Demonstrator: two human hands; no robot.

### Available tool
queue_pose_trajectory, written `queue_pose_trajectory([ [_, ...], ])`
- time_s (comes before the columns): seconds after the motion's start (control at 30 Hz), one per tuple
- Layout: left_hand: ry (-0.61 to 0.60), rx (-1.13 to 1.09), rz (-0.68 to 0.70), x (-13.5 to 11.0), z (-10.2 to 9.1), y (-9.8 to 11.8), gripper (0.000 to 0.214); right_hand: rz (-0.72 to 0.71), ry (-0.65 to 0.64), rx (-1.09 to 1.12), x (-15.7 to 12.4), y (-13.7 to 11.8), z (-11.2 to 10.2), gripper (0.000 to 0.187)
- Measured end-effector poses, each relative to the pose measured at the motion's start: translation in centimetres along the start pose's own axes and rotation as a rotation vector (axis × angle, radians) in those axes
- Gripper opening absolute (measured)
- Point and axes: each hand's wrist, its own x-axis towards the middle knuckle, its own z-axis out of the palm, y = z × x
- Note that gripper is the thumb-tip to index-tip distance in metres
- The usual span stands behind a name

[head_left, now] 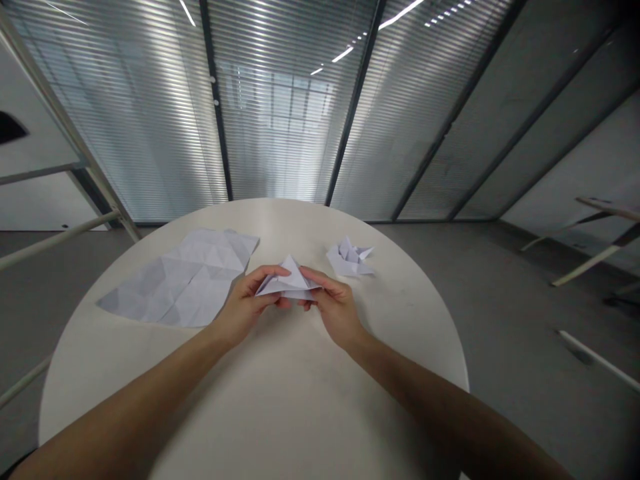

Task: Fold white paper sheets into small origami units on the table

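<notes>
A small folded white paper piece (290, 280), triangular with a point upward, is held just above the round white table (280, 413). My left hand (246, 308) pinches its left side with fingers closed on it. My right hand (334, 308) grips its right side, thumb on top. Both hands meet over the middle of the table.
A large creased sheet of white paper (183, 280) lies flat on the table to the left. A small folded paper figure (350, 259) sits at the back right. Glass walls with blinds stand behind; metal frames flank both sides on the grey floor.
</notes>
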Motion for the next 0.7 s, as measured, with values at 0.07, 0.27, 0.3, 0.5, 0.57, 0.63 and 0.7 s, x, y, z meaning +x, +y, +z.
queue_pose_trajectory([
  [0.07, -0.001, -0.048, -0.052, 0.0, -0.2, 0.4, 0.032, 0.026, -0.010, 0.037, 0.1, -0.2, -0.2, 0.032],
  [0.27, -0.083, -0.008, -0.054, -0.2, -0.4, 0.5, 0.032, 0.086, -0.005, -0.019, -0.1, -1.1, -0.1, 0.028],
  [0.3, -0.076, 0.037, -0.045, -0.2, -0.4, 0.4, 0.032, 0.092, 0.019, -0.044, -0.1, -1.1, 0.0, 0.026],
  [0.5, 0.061, 0.182, -0.001, -0.2, 0.2, -0.3, 0.042, 0.071, 0.100, -0.193, 0.0, -0.6, 0.4, 0.038],
  [0.57, 0.059, 0.181, -0.007, -0.3, 0.3, -0.1, 0.048, 0.040, 0.121, -0.237, 0.0, -0.4, 0.4, 0.046],
  [0.63, 0.061, 0.217, 0.003, -0.4, 0.4, 0.1, 0.058, 0.018, 0.124, -0.297, -0.1, -0.4, 0.3, 0.044],
  [0.7, 0.074, 0.272, 0.020, -0.3, 0.2, 0.2, 0.060, -0.001, 0.117, -0.335, -0.1, -0.4, 0.1, 0.035],
])
